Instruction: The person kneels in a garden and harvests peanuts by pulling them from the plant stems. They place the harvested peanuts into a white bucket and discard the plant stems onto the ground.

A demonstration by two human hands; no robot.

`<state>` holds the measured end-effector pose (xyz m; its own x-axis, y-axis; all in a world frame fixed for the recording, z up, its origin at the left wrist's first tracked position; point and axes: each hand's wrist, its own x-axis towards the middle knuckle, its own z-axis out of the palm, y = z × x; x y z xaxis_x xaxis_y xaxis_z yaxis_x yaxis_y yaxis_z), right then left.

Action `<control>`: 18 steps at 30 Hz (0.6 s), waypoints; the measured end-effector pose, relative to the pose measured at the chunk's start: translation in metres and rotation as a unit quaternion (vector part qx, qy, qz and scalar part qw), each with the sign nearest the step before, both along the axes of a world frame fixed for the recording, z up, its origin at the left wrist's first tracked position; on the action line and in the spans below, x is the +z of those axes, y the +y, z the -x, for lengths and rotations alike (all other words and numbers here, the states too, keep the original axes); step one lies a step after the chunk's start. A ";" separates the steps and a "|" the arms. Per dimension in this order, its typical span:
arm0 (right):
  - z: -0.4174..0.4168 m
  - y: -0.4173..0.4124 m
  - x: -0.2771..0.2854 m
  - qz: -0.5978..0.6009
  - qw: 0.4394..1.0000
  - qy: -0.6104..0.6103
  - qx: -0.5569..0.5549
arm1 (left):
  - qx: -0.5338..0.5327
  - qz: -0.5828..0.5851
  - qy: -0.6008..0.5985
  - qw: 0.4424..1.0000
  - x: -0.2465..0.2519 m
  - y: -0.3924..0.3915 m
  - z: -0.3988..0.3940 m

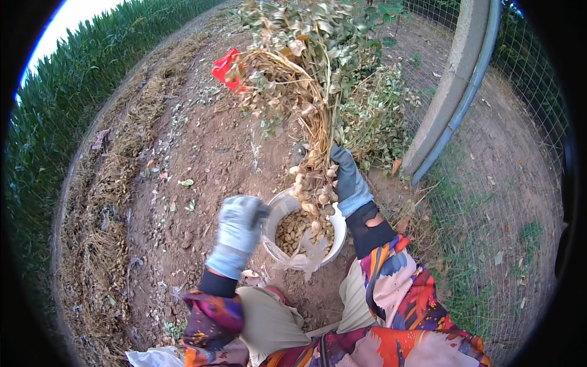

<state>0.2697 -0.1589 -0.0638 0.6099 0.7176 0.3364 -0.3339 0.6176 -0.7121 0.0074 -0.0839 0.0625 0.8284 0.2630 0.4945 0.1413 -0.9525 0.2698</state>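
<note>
My right hand [351,179], in a grey and light-blue work glove, grips the stems of a bundle of dried peanut plants [316,133]. Pale peanut pods [309,195] hang from its root end over a round white bucket [340,229]. Loose peanuts [291,229] lie inside the bucket, and a piece of clear plastic [314,252] drapes over its near rim. Left of the bucket is my left hand [240,225], gloved alike and slightly blurred, apart from the plants. Its fingers are curled, but whether they hold anything cannot be told.
More peanut plants [376,119] lie heaped beyond the bucket, beside a concrete post [440,87] and wire fence [527,78]. A red object [227,69] lies behind the bundle. Rows of pulled plants [103,220] run along the left, by tall green crops [55,96]. White plastic [153,357] lies bottom left.
</note>
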 end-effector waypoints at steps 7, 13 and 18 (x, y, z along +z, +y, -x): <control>0.028 -0.017 0.072 -0.029 0.982 0.131 0.132 | 0.483 0.143 0.185 0.844 -0.030 0.136 0.125; 0.036 -0.024 0.091 -0.066 0.985 0.136 0.083 | 0.187 0.286 0.028 0.939 -0.050 0.096 0.097; 0.032 -0.016 0.072 -0.030 0.986 0.162 -0.005 | -0.010 0.104 -0.091 0.990 0.003 -0.013 -0.005</control>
<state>0.2376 -0.1754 0.0082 0.6999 0.6951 0.1641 -0.5315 0.6604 -0.5304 0.0120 -0.0973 0.0653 0.7369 0.3587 0.5731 0.0539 -0.8761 0.4790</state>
